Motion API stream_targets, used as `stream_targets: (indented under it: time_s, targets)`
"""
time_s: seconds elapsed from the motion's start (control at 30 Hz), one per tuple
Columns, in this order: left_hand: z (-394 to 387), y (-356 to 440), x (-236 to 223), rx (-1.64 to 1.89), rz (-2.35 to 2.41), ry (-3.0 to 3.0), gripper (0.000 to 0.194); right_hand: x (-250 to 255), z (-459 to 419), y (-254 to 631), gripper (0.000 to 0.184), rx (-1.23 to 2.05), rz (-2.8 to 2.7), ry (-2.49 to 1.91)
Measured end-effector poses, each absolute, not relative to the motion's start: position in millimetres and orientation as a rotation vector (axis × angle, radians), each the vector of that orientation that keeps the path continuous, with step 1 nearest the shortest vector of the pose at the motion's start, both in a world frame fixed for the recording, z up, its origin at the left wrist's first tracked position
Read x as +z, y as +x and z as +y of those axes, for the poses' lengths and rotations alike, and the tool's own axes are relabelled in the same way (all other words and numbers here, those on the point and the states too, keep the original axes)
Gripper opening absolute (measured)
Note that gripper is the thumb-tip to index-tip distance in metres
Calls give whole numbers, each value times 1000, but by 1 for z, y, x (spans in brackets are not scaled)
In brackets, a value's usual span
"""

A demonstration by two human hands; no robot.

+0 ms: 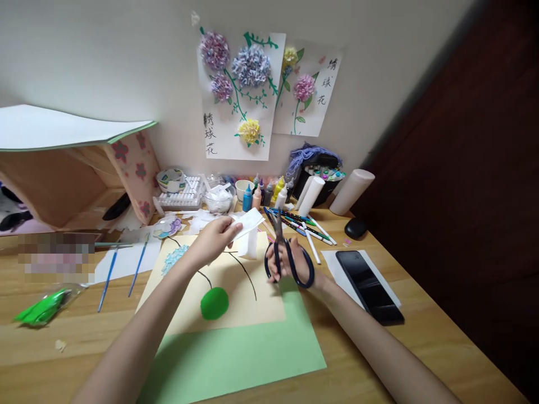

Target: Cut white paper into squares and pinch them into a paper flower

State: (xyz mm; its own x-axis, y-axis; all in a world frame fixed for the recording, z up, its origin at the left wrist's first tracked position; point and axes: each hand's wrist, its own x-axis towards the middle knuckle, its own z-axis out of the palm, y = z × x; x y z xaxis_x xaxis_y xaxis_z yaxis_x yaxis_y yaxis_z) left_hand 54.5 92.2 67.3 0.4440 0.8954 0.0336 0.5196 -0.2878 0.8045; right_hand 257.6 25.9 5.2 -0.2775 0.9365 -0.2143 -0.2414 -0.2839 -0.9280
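Note:
My left hand (pixel 215 240) pinches a folded white paper strip (pixel 251 220) above the middle of the desk. Another white piece (pixel 248 245) hangs just below it. My right hand (pixel 290 259) grips scissors (pixel 278 229) with large dark handle loops, their blades pointing up and away from me. Beneath both hands lies a cream sheet (pixel 256 314) on a green sheet (pixel 252 359). The cream sheet bears thin dark stem lines, a light blue textured flower (pixel 174 258) partly behind my left arm, and a round bright green piece (pixel 214 303).
Several pens (pixel 303 224) and paint bottles (pixel 269 193) stand or lie behind my hands. A phone (pixel 370 286) and mouse (pixel 356 228) are at right. Blue brushes (pixel 108 279), a green packet (pixel 46 307) and a fabric box (pixel 76 179) occupy the left. Flower pictures (pixel 238 101) hang on the wall.

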Motion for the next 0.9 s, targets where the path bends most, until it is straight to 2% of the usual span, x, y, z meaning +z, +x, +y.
stream_targets:
  time_s: [0.1,0.3,0.6,0.8,0.9]
  targets:
    - [100,34,75,675,1242,1986,36,7,20,243,75,1843,-1270,-1027]
    - [109,15,71,599,1214,2028,38,17,27,216,69,1659,-1580,-1117]
    - [124,8,53,579,1179,1952,38,4,46,197,72,1633,-1527,-1261]
    - [131,2,47,562,1149,1894,39,-2,42,200,61,1503,-1546,-1312]
    - [132,0,45,552,1140,1865,38,-1,42,201,65,1533,-1588,-1273]
